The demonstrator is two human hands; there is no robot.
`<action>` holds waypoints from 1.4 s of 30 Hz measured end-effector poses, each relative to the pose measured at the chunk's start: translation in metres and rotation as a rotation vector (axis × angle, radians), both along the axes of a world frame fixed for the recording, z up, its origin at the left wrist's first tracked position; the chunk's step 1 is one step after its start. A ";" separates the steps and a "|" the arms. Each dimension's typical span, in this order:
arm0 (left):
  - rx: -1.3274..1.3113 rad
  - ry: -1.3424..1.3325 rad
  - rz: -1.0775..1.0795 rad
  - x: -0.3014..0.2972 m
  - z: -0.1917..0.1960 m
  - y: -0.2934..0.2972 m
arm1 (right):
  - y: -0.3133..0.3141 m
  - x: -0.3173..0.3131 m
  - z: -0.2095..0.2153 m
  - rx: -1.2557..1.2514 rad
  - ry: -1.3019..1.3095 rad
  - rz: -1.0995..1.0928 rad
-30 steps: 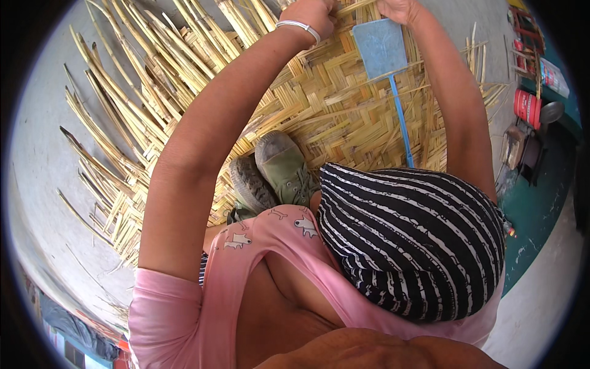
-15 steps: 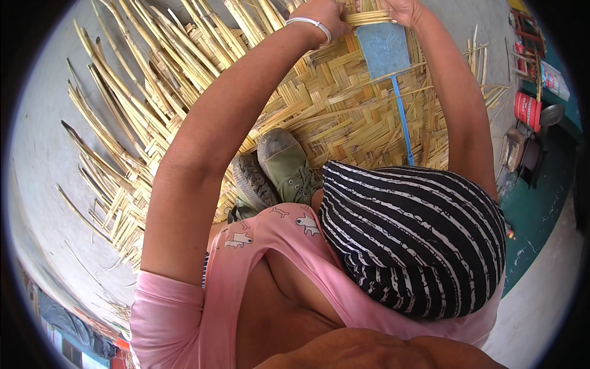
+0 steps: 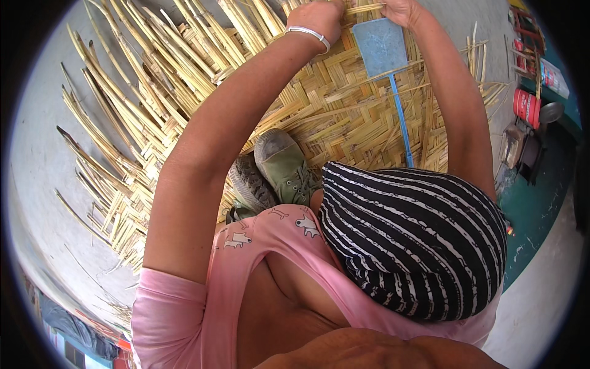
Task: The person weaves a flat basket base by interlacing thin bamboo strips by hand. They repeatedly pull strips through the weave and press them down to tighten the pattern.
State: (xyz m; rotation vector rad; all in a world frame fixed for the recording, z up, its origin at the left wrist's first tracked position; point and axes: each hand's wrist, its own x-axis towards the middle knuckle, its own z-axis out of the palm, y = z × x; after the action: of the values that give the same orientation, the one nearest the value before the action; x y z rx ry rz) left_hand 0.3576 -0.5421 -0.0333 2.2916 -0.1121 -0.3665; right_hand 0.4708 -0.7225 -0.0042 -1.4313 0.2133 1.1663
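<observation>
At the top edge, my left hand [image 3: 316, 19], a bangle at its wrist, is closed; its fingertips are partly cut off by the frame. Pale split-reed strips [image 3: 365, 8] run from it across to my right hand [image 3: 399, 10], whose fingers pinch their other end. Below them spreads a woven reed mat [image 3: 344, 92] in a herringbone pattern, long loose ends fanning out to the left. A blue fly swatter [image 3: 380, 48] lies on the weave just under the strips, its handle toward me.
My green canvas shoes [image 3: 284, 165] rest on the mat. A black-and-white striped cloth [image 3: 418, 240] covers my right knee. To the right stand a red container [image 3: 527, 107], a dark ladle [image 3: 551, 112] and a small box-like object [image 3: 511, 147]. Grey floor [image 3: 46, 154] borders the mat.
Both hands have shifted slightly up toward the frame's top edge. The strips between them sit higher and look like a thinner bundle. The fly swatter appears a little higher in view.
</observation>
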 end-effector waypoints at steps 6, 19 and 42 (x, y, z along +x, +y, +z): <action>-0.034 -0.089 -0.210 0.016 0.010 0.011 | -0.010 -0.003 0.001 0.017 -0.054 -0.044; -0.073 0.212 -0.372 0.061 0.004 0.016 | -0.003 -0.002 0.015 0.039 -0.068 -0.007; -0.186 0.209 0.251 0.019 0.008 0.004 | -0.010 -0.012 0.027 0.023 -0.126 0.042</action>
State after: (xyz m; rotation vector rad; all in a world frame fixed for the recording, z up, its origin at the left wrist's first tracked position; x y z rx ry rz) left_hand 0.3763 -0.5383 -0.0258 2.0404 0.2363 -0.4417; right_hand 0.4589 -0.7324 0.0229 -1.4899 0.0815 1.1048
